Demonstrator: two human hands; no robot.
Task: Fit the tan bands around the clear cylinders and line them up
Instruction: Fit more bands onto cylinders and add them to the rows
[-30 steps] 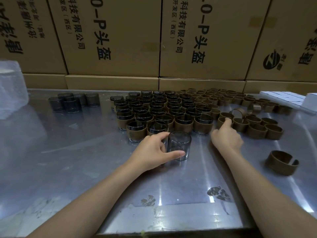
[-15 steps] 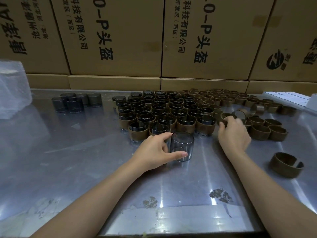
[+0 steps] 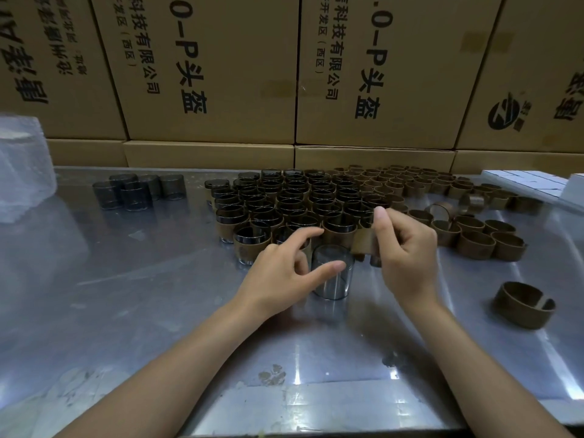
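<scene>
Right hand [image 3: 407, 248]: thumb and fingers [image 3: 380, 216] pinch one tan band [image 3: 363, 243], held up just right of and above the clear cylinder [image 3: 331, 273]. Left hand [image 3: 281, 270]: thumb and curled fingers grip the cylinder, upright on the surface [image 3: 158, 311], directly in front of the banded rows [image 3: 294, 210].

Step in hand, judged: slipping the band over the cylinder. Spread the split slightly, keep the band level with the rim, lower it square, and hold the glass still with the left hand. A tilted band would likely catch on the rim.

Versus 1.0 s ago: the right hand was reaching into the loose bands [image 3: 474, 238] at right; now it is back at centre carrying one. Left hand and cylinder have not moved. The single band [image 3: 524, 305] at far right lies untouched.
</scene>
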